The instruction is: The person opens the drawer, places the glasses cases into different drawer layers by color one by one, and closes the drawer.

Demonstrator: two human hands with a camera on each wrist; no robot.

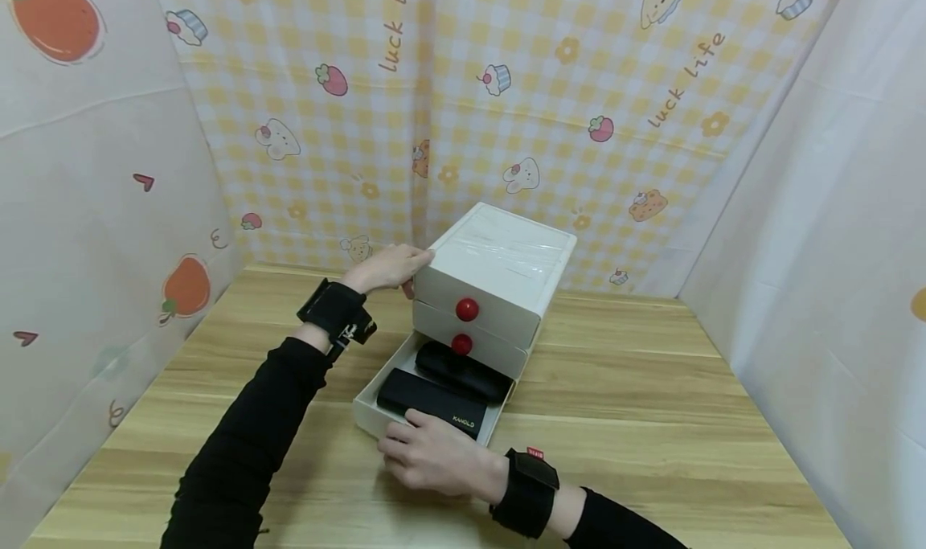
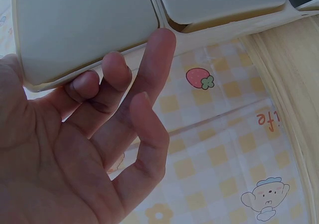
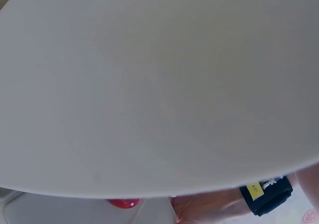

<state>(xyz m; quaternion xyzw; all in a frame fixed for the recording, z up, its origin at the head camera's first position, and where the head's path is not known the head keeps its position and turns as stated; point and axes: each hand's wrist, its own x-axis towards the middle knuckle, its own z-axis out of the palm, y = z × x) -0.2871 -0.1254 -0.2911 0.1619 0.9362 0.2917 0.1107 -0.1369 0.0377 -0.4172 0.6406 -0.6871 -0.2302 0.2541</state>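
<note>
A white desktop drawer unit (image 1: 499, 251) stands on the table with its bottom drawer (image 1: 367, 414) pulled out. Inside the drawer lie a flat black case (image 1: 434, 403) with gold lettering and, behind it, a rounded black case (image 1: 463, 372). My left hand (image 1: 389, 268) rests against the unit's left side near the top edge; the left wrist view shows its fingers (image 2: 158, 59) loosely extended along the side wall. At the drawer's front, my right hand (image 1: 434, 456) grips the front panel (image 3: 159, 94), which fills most of the right wrist view. Its fingertips are partly hidden.
Two red knobs mark the upper drawers, a top knob (image 1: 467, 309) and a middle knob (image 1: 461, 345); both those drawers are closed. A wooden table (image 1: 637, 420) carries the unit. Behind it hangs a yellow checked curtain (image 1: 463, 115), with white cloth (image 1: 817, 211) at the sides.
</note>
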